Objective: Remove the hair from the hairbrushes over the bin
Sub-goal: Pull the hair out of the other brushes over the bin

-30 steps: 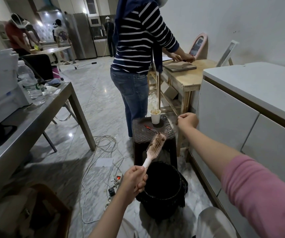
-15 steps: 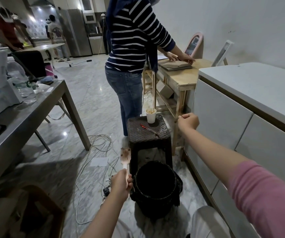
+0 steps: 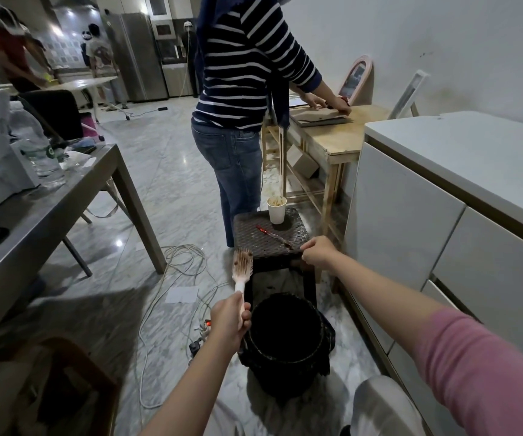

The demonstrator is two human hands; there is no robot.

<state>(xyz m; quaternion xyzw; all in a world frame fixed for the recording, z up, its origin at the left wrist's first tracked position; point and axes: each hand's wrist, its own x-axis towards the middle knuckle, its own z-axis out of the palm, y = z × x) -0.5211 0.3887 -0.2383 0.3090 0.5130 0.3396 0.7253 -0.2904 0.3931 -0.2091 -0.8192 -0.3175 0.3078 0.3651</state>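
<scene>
My left hand is wrapped tight around the pale handle of the hairbrush. Brush head points up and away, bristles loaded with hair, just left of the stool and beyond the near-left rim of the bin, not over its mouth. My right hand is curled closed on the stool's front right corner edge; whether anything small is pinched in it, I cannot tell.

Bin sits on the floor under the stool's front edge, between the stool legs and my knees. On the stool top: a paper cup near the back edge, a red pen-like stick lying diagonally.

Room: white cabinets close on the right. Open marble floor to the left, crossed by loose cables, with the grey table beyond. A person in a striped top stands just behind the stool.
</scene>
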